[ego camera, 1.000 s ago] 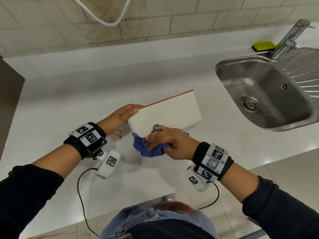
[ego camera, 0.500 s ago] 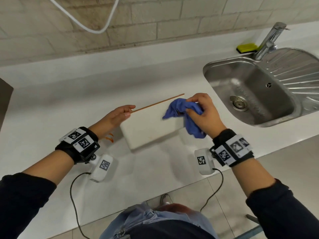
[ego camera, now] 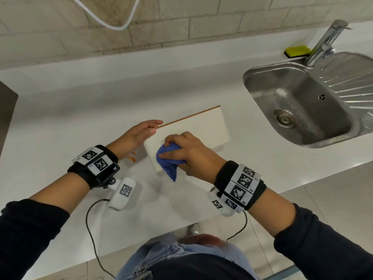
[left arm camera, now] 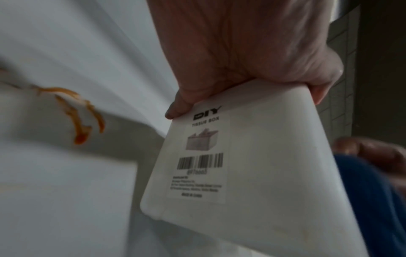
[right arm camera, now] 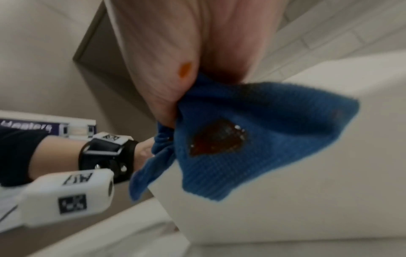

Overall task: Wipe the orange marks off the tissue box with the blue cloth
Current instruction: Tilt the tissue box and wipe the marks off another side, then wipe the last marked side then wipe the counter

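The white tissue box with a brown top edge lies tilted on the white counter. My left hand grips its left end; in the left wrist view the fingers curl over the labelled end of the box. My right hand holds the bunched blue cloth against the box's near left corner. In the right wrist view the cloth carries a dark orange-brown stain and lies on the box. Orange smears mark the counter under my left wrist, seen also as orange smears.
A steel sink with a tap and drainer lies at the right. A yellow-green sponge sits behind it. A brick wall with a white cable runs along the back. The counter's front edge is close to my body.
My right hand swept the cloth from the box's near left corner to its far right end, then back to the near left corner. The left hand kept its grip.
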